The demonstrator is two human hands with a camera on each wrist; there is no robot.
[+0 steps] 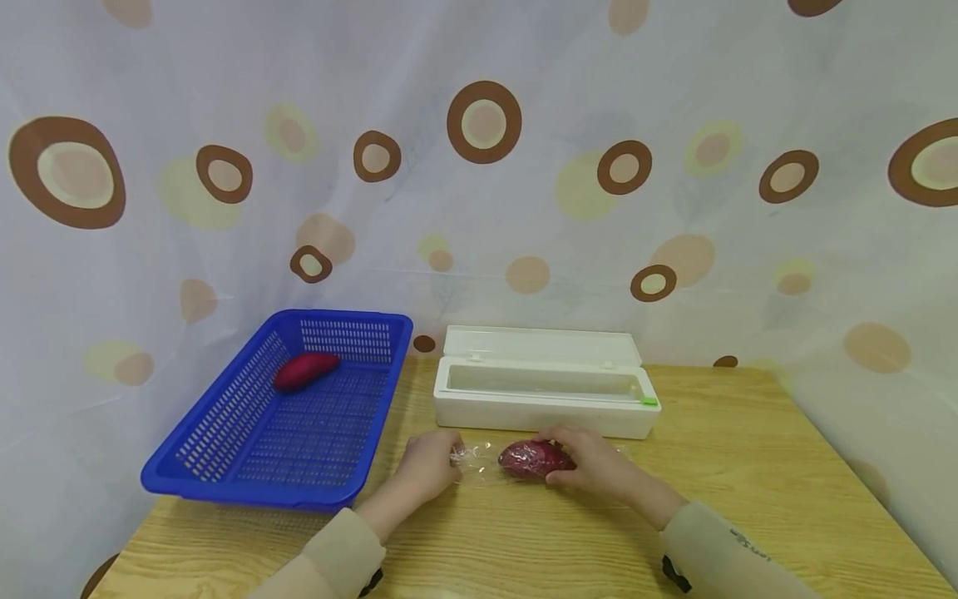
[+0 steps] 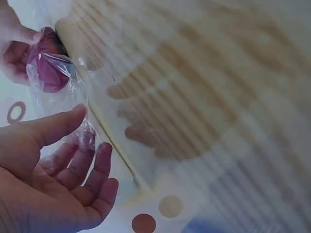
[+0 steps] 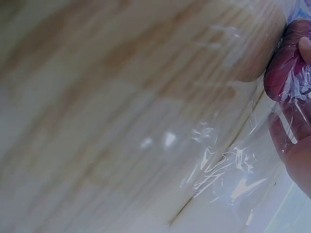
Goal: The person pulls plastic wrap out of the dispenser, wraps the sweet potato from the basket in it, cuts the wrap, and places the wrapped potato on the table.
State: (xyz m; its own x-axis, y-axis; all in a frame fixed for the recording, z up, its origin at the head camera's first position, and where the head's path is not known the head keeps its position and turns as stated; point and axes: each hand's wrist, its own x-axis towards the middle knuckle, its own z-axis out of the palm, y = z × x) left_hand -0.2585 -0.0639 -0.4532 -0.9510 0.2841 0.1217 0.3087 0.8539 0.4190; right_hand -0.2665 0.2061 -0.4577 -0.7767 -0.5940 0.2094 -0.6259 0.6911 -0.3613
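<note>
A dark red-purple sweet potato (image 1: 528, 459) lies on the wooden table, wrapped in shiny clear cling film. My right hand (image 1: 591, 464) grips its right end, thumb on the near side and fingers on the far side. Loose cling film (image 1: 479, 462) stretches from the potato to my left hand (image 1: 428, 467), which holds the film's left end. In the left wrist view, film (image 2: 86, 138) lies at the fingertips, below the thumb. More crinkled film (image 3: 238, 170) spreads beside the right hand in the right wrist view.
Behind the hands stands a white cling film box (image 1: 539, 413) with its lid raised and a green piece at its right end. On the left, a blue slotted basket (image 1: 374, 416) contains another red sweet potato (image 1: 305, 370). A patterned curtain (image 1: 524, 208) hangs behind the table.
</note>
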